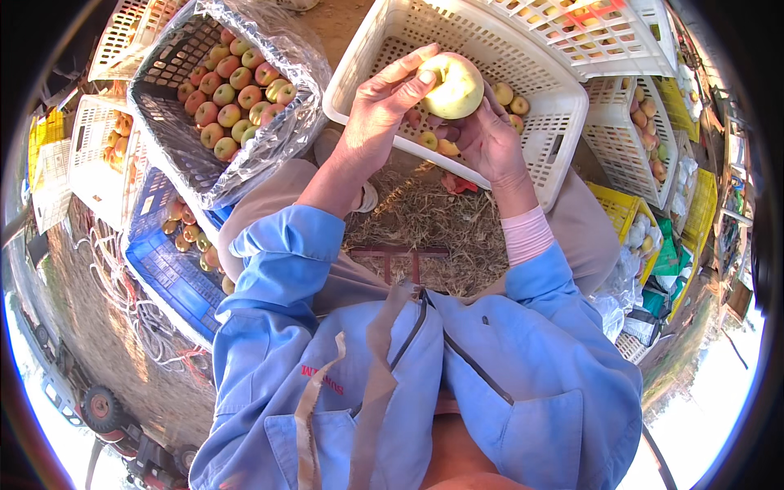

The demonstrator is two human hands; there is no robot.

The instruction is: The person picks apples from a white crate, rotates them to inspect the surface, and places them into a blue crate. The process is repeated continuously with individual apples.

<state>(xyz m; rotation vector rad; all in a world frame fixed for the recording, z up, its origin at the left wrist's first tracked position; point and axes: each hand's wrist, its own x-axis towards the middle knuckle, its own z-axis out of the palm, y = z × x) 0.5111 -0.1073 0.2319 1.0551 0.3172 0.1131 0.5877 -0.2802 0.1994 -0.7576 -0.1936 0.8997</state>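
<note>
A large pale yellow-green apple (454, 86) is held up over a white perforated plastic crate (551, 116). My left hand (383, 101) grips it from the left, with the thumb on its near face and the fingers at its upper edge. From the lower right, my right hand (495, 141) supports the same apple, its fingers partly hidden beneath and behind it. Several smaller apples (503, 94) lie inside the white crate below. To the left, a crate lined with clear plastic film (306, 79) holds many red-and-green apples (229, 115).
A blue crate (177, 257) with apples stands by my left leg, near tangled rope (138, 312). More white crates (637, 135) and a yellow crate (612, 202) stand at right. A red metal frame (398, 251) lies between my legs on straw-strewn ground. A wheeled vehicle (101, 409) is behind left.
</note>
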